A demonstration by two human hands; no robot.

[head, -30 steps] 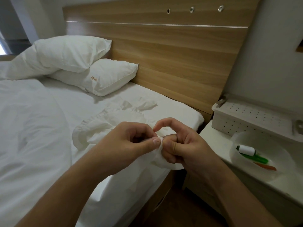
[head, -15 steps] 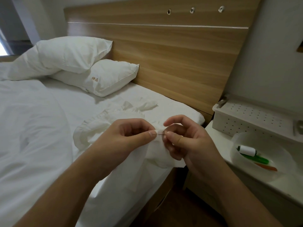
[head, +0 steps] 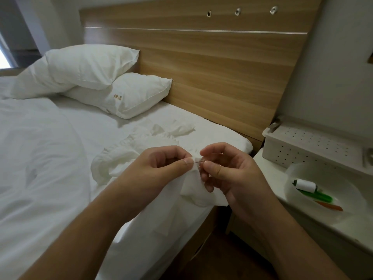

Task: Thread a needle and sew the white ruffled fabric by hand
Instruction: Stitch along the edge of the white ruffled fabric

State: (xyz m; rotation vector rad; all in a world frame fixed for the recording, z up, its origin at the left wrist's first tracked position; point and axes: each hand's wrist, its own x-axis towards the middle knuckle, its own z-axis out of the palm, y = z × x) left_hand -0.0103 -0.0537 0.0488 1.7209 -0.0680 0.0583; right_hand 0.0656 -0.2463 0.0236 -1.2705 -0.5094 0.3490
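The white ruffled fabric [head: 129, 156] lies bunched on the bed and hangs over its edge between my hands. My left hand [head: 159, 170] pinches a fold of the fabric between thumb and curled fingers. My right hand [head: 228, 174] pinches a thin needle [head: 200, 162] at the fold, with its tip pointing left into the cloth by my left thumbnail. The thread itself is too fine to make out. A white spool of thread [head: 305, 184] lies in a bowl on the nightstand.
A translucent bowl [head: 292, 174] on the white nightstand [head: 343, 229] holds the spool, a green tool [head: 316, 197] and an orange one [head: 331, 206]. A perforated white box [head: 314, 144] stands behind it. Two pillows [head: 141, 96] lean on the wooden headboard [head: 222, 63].
My hands have drawn slightly apart, and the needle now shows between them at the fabric fold. My right forefinger has lifted and uncurled a little.
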